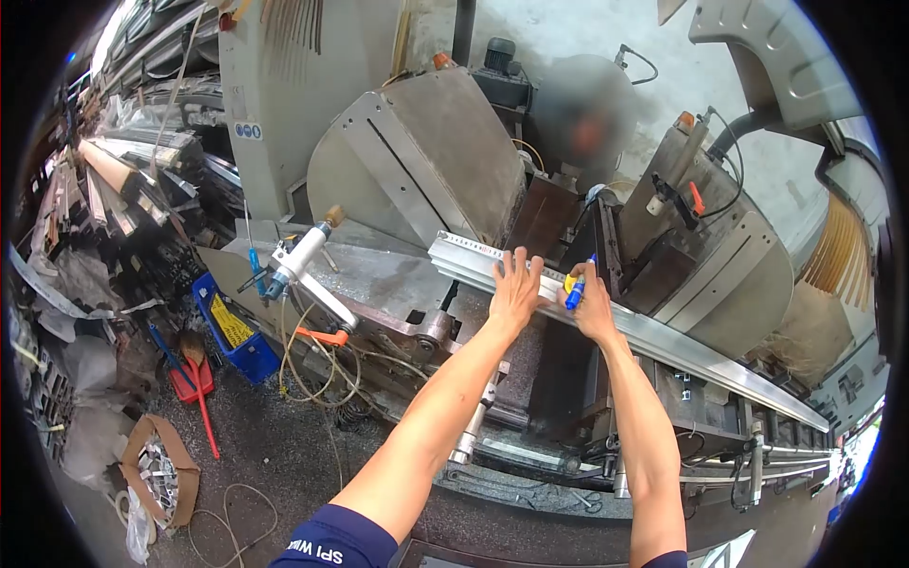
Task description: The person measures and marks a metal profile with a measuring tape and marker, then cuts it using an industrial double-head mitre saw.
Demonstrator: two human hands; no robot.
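A long silver aluminium profile lies across the machine bed. Along its left end runs a white tape measure blade with printed marks. My left hand rests on the profile beside the blade, its fingers stretched out and slightly spread. Just to the right, my right hand is closed around a blue marker, close over the profile. A small yellow piece shows next to the marker, partly covered by the fingers.
Large metal saw housings stand behind the profile. A pneumatic clamp sits left of my hands. On the floor are a blue bin, a red dustpan and a cardboard box of metal offcuts. Hoses loop near the bed.
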